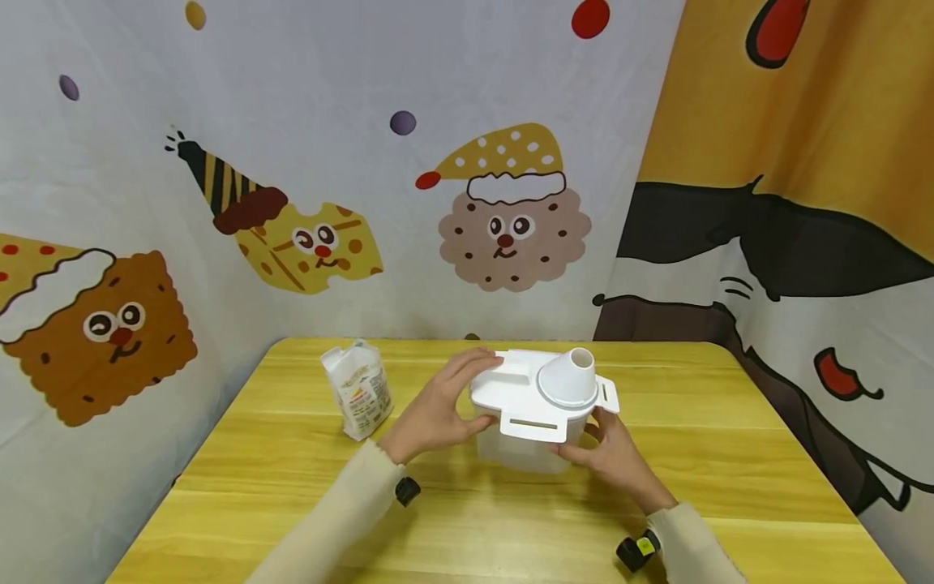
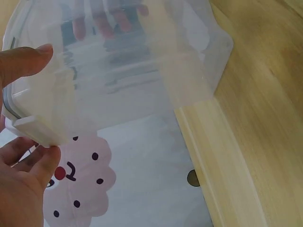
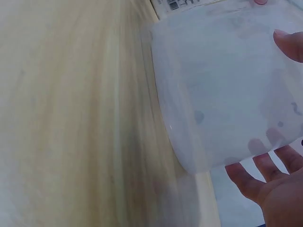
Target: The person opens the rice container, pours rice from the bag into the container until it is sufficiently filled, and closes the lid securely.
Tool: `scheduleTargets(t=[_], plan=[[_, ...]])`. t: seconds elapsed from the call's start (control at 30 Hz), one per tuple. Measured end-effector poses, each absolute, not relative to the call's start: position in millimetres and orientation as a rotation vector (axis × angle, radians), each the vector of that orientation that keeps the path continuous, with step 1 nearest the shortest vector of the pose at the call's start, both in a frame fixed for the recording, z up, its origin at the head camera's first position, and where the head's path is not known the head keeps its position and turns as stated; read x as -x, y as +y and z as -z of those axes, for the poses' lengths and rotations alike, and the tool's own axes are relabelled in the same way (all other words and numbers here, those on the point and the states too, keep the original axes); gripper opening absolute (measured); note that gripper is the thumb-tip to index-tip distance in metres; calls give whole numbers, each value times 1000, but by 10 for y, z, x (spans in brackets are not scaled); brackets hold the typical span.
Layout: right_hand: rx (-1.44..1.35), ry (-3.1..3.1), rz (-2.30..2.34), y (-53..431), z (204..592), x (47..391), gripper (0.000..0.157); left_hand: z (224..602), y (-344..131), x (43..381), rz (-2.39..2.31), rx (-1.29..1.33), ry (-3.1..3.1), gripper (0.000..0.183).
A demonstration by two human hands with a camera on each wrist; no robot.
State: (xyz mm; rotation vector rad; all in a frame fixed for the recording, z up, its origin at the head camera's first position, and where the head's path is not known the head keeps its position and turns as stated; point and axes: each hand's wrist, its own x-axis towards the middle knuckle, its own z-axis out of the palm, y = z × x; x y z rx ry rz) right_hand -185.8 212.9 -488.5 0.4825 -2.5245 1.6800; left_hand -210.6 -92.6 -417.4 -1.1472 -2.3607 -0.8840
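Observation:
A translucent plastic storage container stands upright in the middle of the head view, its white lid on top. Raised from the lid's right part is a white cone-shaped piece with a round opening. My left hand grips the left end just under the lid, thumb in front and fingers at the back. At the right end, my right hand holds the body lower down. The right wrist view shows the thumb and fingers on opposite sides of the container. Whether its base touches the table cannot be told.
On the yellow wooden table, a white printed bag stands left of my left hand, its top crumpled. Behind the table's far edge hangs a cloth backdrop with cartoon figures.

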Motion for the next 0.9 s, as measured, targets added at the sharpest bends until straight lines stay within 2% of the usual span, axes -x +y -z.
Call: scheduleTargets(t=[0.33,0.9], plan=[[-651,-2507,-1768,2214,4825,1967,73,4194,-853,2005,800,1087,-2311,85],[-994,-2436,-1873,2416,4852,2201,83,4189,-706,1784,650,961,-2333,88]])
